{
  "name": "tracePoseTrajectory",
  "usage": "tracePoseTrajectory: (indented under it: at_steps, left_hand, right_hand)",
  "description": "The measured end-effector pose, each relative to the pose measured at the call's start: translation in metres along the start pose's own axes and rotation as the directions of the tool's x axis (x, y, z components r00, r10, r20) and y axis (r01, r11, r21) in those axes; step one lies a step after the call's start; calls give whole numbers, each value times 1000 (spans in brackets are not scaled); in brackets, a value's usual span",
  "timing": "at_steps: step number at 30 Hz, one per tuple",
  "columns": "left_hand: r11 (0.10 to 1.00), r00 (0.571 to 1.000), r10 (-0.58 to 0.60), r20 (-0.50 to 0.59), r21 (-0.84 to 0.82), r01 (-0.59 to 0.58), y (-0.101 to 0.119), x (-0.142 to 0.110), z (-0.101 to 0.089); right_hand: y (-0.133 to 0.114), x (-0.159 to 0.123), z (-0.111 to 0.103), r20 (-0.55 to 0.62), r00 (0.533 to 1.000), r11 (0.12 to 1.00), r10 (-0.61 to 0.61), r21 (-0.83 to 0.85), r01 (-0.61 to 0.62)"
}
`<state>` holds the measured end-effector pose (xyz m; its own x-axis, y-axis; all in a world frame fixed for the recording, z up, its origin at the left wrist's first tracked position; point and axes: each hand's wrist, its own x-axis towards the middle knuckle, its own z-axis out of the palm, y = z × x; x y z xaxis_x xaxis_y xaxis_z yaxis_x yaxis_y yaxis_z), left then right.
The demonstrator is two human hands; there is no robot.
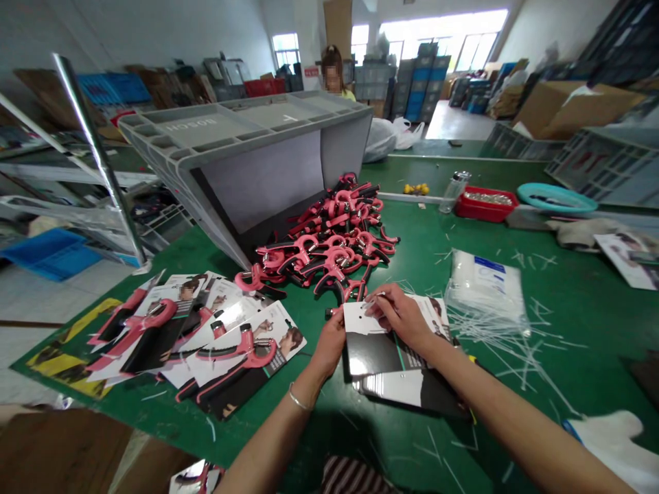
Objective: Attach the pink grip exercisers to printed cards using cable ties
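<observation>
My left hand (pixel 329 343) grips the left edge of a printed backing card (pixel 366 346) that lies on top of a stack of cards (pixel 412 387) on the green table (pixel 422 240). My right hand (pixel 399 312) rests on the card's top edge and pinches a thin white plastic tie between the fingers. Just beyond both hands lies a heap of pink and black hand grippers (pixel 332 240), spilled out of a tipped grey crate (pixel 247 158). To my left lie several finished cards with grippers attached (pixel 206 336).
A stack of clear plastic bags (pixel 487 285) and scattered white ties (pixel 515 343) lie to the right. Farther back stand a red tray (pixel 487 204), a clear bottle (pixel 454 191) and a teal dish (pixel 556 197). A person (pixel 333 72) sits behind the crate. A metal rack (pixel 97 151) stands at left.
</observation>
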<state>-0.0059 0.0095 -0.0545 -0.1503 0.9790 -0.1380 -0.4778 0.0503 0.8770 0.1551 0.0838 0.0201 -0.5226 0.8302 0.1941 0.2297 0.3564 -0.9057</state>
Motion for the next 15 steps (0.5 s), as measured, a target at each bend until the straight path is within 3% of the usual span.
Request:
tracePoseTrajectory:
  at_steps: [4,8,15]
  left_hand:
    - [998,997,62,-54,16,-62,-3,1,2]
    - [989,993,70,-90,137,-57,1,-1,-2]
    - [964,994,98,-57,255,-80,2,1,-5]
  right_hand:
    - [2,1,-3,39,998,999,-42,-25,43]
    - [6,5,-6,82,988,982,-133,-124,142]
    - [9,8,-3,90,987,978,-135,-149,147]
